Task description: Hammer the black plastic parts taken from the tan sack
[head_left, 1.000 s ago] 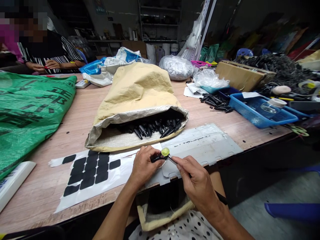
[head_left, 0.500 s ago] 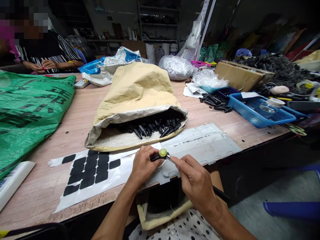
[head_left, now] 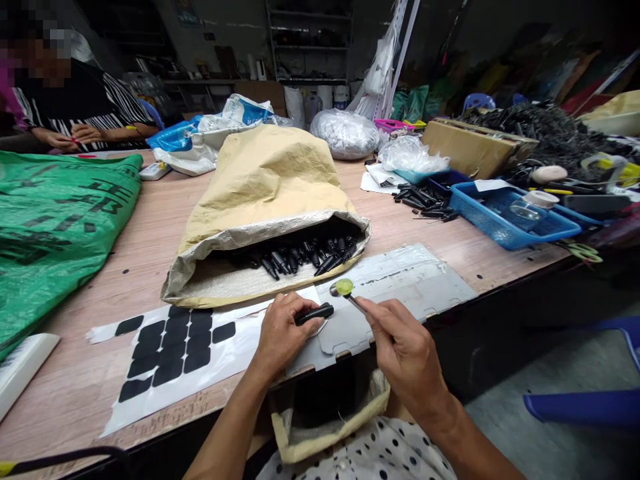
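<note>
My left hand (head_left: pixel 283 330) is closed around a small black plastic part (head_left: pixel 314 313) near the table's front edge. My right hand (head_left: pixel 405 350) pinches a thin tool (head_left: pixel 356 303) whose tip carries a round yellow-green piece (head_left: pixel 344 287), held just right of and above the black part. Both hands hover over a grey sheet (head_left: pixel 400 283). Behind them a tan paper sack (head_left: pixel 265 200) lies open, with several black parts (head_left: pixel 300 257) showing in its mouth. Left of my hands lies a white sheet with black pads (head_left: pixel 173 343).
A green woven bag (head_left: pixel 55 227) covers the table's left. A blue tray (head_left: pixel 515 220) and loose black parts (head_left: pixel 425 200) sit at right, a cardboard box (head_left: pixel 475 147) behind. Another person's hands (head_left: pixel 75 137) rest at the far left. An open sack (head_left: pixel 325 420) hangs below the table edge.
My right hand has lifted the tool with the yellow-green piece up and to the right, away from the black part. The view has shifted slightly.
</note>
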A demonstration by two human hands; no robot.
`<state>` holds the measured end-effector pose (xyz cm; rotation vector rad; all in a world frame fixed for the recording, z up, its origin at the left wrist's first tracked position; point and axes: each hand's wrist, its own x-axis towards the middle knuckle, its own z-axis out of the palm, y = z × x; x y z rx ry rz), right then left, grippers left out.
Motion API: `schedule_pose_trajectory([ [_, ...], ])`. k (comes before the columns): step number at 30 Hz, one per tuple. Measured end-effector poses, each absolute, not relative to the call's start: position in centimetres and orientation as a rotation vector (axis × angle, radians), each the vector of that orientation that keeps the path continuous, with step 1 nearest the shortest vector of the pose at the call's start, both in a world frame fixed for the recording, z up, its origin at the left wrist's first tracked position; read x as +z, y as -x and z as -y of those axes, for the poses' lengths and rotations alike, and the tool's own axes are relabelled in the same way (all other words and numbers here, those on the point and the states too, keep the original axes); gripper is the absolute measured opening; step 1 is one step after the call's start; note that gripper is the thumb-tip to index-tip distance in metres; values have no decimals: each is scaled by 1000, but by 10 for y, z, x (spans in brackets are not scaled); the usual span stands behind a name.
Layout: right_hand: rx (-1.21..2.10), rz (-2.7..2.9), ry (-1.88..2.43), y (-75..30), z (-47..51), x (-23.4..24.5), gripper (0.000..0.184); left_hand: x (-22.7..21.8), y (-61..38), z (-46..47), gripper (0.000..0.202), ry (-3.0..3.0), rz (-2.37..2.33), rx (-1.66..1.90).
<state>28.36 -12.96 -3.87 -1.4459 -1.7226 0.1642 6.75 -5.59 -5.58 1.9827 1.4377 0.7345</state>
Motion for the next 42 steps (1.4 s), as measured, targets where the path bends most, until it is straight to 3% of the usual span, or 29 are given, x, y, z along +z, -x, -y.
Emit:
schedule_pose_trajectory([
  [13,-313,1634,1952,-352,79,-69,28,-56,-64,56,48,-2002,-1413,703],
  [38,-409,1583,1994,-348,72,-79,29,-53,-65,56,52,-1960,-1438,723],
  [42,-423,1590,1994,-349,72,-79,29,-43,-69,66,41,-2020,-1422,753],
])
